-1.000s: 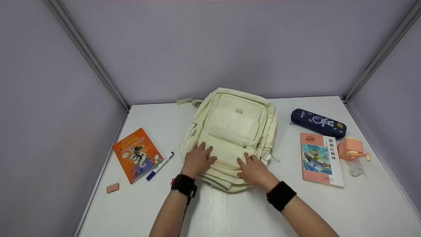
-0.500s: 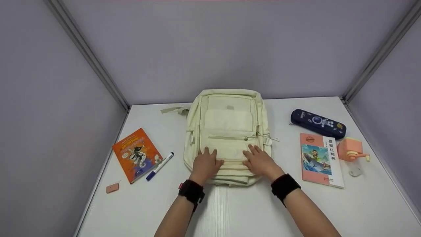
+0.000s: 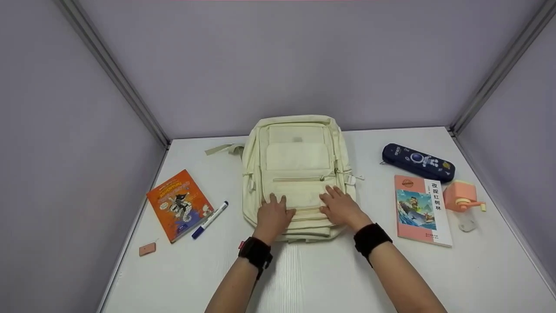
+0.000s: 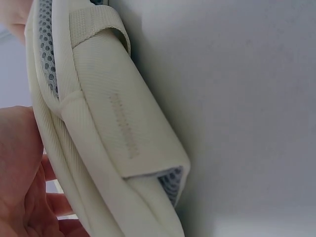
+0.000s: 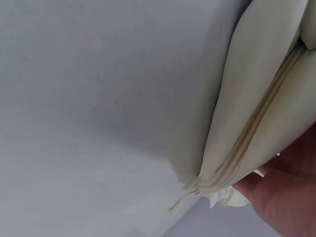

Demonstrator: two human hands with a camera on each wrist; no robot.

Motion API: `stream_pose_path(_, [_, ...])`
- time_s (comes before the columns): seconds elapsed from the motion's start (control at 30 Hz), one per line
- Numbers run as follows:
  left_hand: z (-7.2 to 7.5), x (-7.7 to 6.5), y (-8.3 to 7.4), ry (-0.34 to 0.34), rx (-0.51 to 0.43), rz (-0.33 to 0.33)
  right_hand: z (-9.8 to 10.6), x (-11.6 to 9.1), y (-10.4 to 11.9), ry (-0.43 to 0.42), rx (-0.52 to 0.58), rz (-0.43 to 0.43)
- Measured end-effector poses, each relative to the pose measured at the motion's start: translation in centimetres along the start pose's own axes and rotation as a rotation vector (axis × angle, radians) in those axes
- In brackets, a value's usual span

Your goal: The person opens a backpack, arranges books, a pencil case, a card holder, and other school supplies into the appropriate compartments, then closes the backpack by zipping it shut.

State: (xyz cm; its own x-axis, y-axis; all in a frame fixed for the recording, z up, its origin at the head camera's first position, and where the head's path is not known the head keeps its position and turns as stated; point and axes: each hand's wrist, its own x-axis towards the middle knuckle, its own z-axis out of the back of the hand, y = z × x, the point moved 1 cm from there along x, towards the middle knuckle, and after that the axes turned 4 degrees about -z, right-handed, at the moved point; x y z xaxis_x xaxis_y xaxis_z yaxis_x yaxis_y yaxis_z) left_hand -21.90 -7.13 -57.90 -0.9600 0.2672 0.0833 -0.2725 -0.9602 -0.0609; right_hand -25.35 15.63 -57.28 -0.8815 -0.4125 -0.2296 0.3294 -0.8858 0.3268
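- Lying flat at table [image 3: 304,278] centre, between grey partition walls: cream backpack [image 3: 297,156].
- Left hand [image 3: 273,215] at its 7 o'clock, right hand [image 3: 342,208] at 5 o'clock; fingers straight, pressing, grasping nothing.

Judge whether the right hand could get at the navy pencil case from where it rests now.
Probably yes. The right hand rests flat on the backpack, holding nothing, and the navy pencil case lies uncovered on the table to its right, with nothing between them.

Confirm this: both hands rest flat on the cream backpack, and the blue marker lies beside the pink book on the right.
Not quite. The head view shows the blue marker beside the orange book on the left. Both hands, left hand and right hand, do rest on the cream backpack.
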Motion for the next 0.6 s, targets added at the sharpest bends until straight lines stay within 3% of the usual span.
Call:
stream_pose_path(0.27, [-0.2, 0.6, 1.2, 0.029, -0.079, -0.019, -0.7, 0.1, 0.3, -0.071, -0.005, -0.005])
stream_pose_path(0.6, [0.0, 1.1, 1.4, -0.033, 0.021, -0.094, -0.9, 0.1, -0.2, -0.101, -0.017, 0.009])
